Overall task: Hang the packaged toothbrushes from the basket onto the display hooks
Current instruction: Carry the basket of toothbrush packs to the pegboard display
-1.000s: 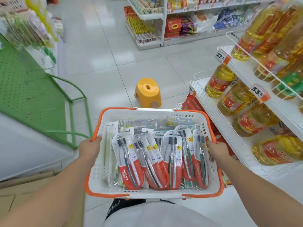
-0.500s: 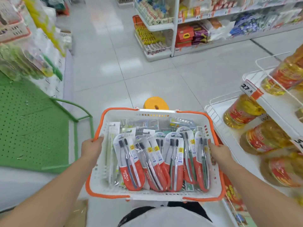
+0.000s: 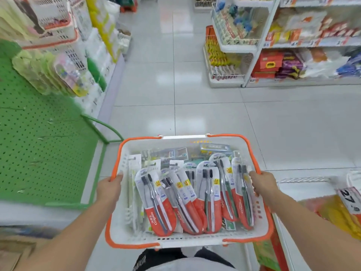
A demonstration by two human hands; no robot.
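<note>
On the far left stands a green pegboard panel (image 3: 39,145) with packaged goods (image 3: 48,75) hanging from its upper part; the hooks themselves are too blurred to pick out, so whether these are the hooks meant cannot be told. Next comes the left hand (image 3: 109,189), fingers curled over the left rim of the basket (image 3: 195,242), gripping it at about mid-length of that edge. The basket is white with orange trim and is carried level in front of the body, above the tiled floor (image 3: 205,94). Inside it the packaged toothbrushes (image 3: 193,198) lie in an overlapping fan, red card ends toward the near wall, hang-tab ends toward the far wall, with a few slimmer packs along the left wall. The right hand (image 3: 263,185) grips the right rim in the same way. The step in hand looks to be carrying the load to the display; none has been hung. To do it well, the basket is best kept flat so the fan stays ordered, then rested somewhere steady near the hooks, freeing one hand to lift packs by their tabs. On the right, a shelf (image 3: 300,179) of yellow bottles crowds the basket's right corner and could snag it.
</note>
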